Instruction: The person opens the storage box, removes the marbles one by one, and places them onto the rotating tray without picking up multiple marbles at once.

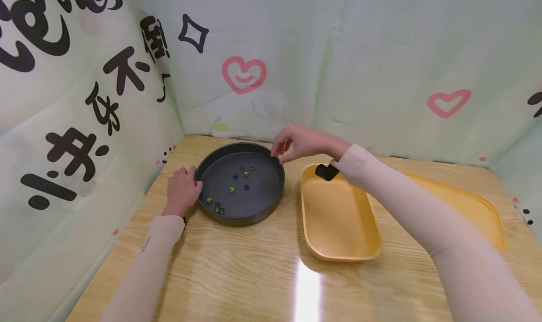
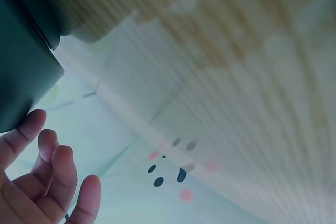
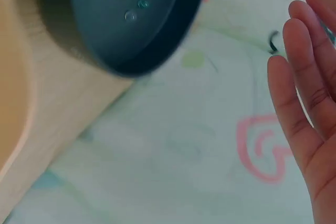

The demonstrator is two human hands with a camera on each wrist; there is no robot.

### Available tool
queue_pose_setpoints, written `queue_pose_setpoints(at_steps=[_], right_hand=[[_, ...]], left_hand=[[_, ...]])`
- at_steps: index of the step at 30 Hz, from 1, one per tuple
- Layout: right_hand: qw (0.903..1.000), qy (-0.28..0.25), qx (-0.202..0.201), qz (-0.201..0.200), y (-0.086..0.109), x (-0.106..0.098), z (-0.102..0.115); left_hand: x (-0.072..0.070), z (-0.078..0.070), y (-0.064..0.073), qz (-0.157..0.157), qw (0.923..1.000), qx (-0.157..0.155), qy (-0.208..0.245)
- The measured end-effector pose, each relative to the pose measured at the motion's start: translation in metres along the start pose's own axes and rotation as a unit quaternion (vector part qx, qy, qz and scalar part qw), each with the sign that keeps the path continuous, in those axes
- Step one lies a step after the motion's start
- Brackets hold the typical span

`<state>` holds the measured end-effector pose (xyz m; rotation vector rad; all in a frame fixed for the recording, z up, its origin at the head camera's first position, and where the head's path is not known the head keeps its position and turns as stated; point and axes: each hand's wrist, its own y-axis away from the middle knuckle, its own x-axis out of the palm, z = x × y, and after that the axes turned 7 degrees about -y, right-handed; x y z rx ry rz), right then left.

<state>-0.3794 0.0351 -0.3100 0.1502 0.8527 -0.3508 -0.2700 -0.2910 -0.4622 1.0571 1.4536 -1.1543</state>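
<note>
A round dark grey pan (image 1: 262,199) stands on the wooden table, with several small glass marbles (image 1: 231,190) in blue, yellow, green, red and clear scattered on its floor. My left hand (image 1: 183,190) holds the pan's left edge, thumb at the rim and fingers along the outer wall. In the left wrist view, one fingertip touches the pan's side (image 2: 26,72). My right hand (image 1: 300,142) hovers by the far right rim. Its fingers are loosely bent, and thumb and fingertips look apart. The right wrist view shows relaxed fingers (image 3: 299,51) with no marble visible between them.
Right of the pan lies a yellow-orange rectangular tub (image 1: 336,218), below my right wrist. A flat lid-like yellow piece (image 1: 466,204) is further right, partly behind my right sleeve. A printed cloth (image 1: 372,68) hangs along the table's back and left sides.
</note>
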Motion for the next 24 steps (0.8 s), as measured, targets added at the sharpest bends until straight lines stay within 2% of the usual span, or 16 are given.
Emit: queue_pose_setpoints(at_steps=[5,7,10,14,17,24], right_hand=[[0.9975,0.019,-0.009,-0.067,0.054,-0.006,0.001],[0.9945,0.034,0.003,-0.099,0.075,-0.004,-0.002],[0.9865,0.057,0.045,-0.147,0.104,0.003,-0.006],[0.9688,0.08,0.107,-0.209,0.137,0.016,-0.015],[0.9529,0.087,0.138,-0.256,0.156,0.026,-0.025],[0.9146,0.085,0.201,-0.341,0.188,0.052,-0.04]], left_hand=[[-0.003,0.009,0.002,-0.002,0.9999,0.009,-0.004],[-0.003,0.014,0.002,-0.005,0.9999,0.014,-0.005],[-0.004,0.024,0.003,-0.01,0.9997,0.023,-0.007],[-0.008,0.035,0.004,-0.012,0.9992,0.036,-0.012],[-0.013,0.041,0.004,-0.011,0.9989,0.04,-0.02],[-0.025,0.046,0.006,-0.009,0.9988,0.034,-0.035]])
